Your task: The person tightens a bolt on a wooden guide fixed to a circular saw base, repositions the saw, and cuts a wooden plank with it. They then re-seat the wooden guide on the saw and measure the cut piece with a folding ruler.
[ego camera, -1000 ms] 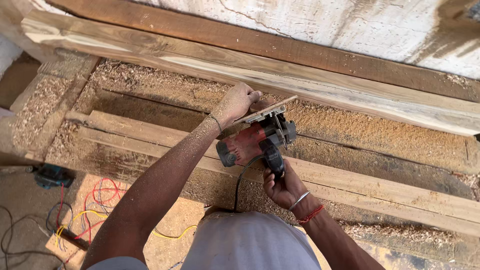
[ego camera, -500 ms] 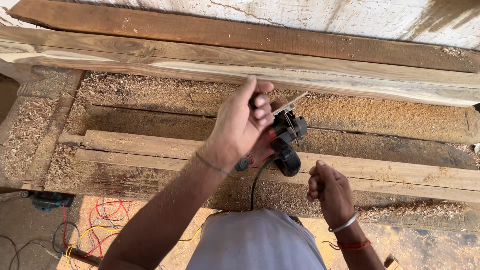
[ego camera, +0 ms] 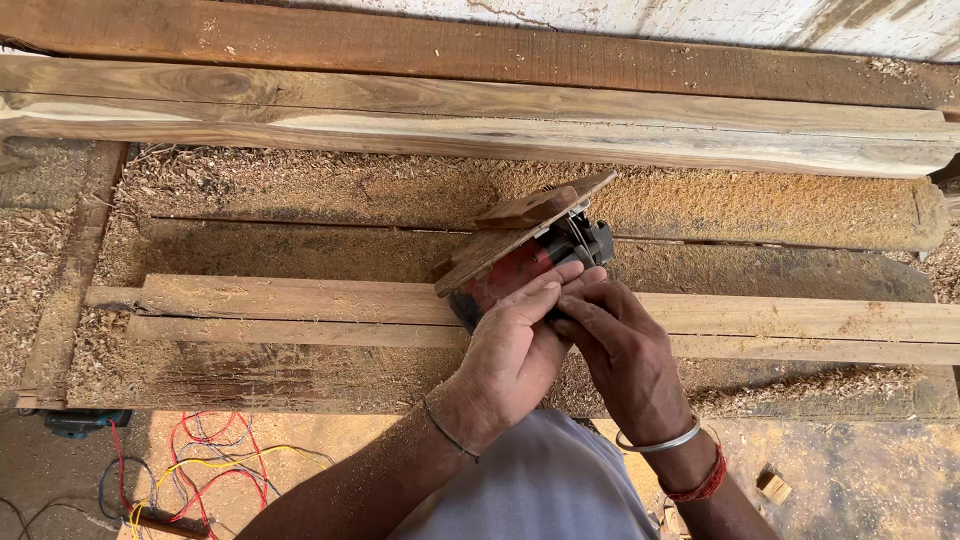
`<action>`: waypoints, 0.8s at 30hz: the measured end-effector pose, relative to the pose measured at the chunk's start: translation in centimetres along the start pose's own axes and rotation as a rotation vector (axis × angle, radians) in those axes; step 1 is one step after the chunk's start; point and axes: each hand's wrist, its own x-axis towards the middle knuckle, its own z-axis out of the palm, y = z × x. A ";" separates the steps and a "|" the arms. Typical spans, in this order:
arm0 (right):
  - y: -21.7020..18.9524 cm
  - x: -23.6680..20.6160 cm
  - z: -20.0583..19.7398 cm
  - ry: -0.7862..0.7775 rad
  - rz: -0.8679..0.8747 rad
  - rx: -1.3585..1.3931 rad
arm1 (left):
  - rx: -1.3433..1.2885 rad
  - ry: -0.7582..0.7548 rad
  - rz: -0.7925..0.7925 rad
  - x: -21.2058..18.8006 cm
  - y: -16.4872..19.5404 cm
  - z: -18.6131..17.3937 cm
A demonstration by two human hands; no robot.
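A red and black electric hand planer (ego camera: 530, 255) is tilted up on its side above the wooden planks (ego camera: 300, 315), its wooden sole plate facing up and left. My left hand (ego camera: 515, 350) wraps the red body from below. My right hand (ego camera: 620, 345) touches the tool's black rear part with its fingertips, close against the left hand. Both wrists wear thin bangles, and the right one has a red thread too.
Long wooden beams (ego camera: 480, 110) lie across the top. Sawdust (ego camera: 330, 190) covers the bench between beams and planks. Red, yellow and black wires (ego camera: 190, 470) lie on the floor at lower left, near a small dark device (ego camera: 80, 422). A little wood offcut (ego camera: 772, 487) lies at lower right.
The planer has been lifted off the plank and turned onto its side. My right hand let go of it, hung free, then came back to the tool's rear beside my left hand.
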 end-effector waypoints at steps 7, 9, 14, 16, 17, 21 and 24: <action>2.5 -0.9 0.6 0.124 0.282 0.335 | 0.072 -0.060 0.066 -1.3 0.7 0.7; 3.5 -0.7 1.1 0.200 0.409 0.564 | 0.380 0.019 0.258 -1.5 1.5 1.2; 6.3 2.6 3.7 0.279 0.528 0.887 | 0.795 0.108 0.490 -0.3 5.1 1.7; 6.6 3.9 4.9 0.250 0.555 0.878 | 1.001 0.133 0.592 1.3 6.8 2.0; 6.6 4.4 5.3 0.233 0.568 0.872 | 1.135 0.113 0.657 2.2 7.4 2.1; 6.2 5.4 5.9 0.151 0.515 0.653 | 1.604 0.185 0.628 4.9 9.2 2.3; 5.9 5.6 6.1 0.177 0.453 0.518 | 1.678 0.175 0.514 5.5 9.0 1.9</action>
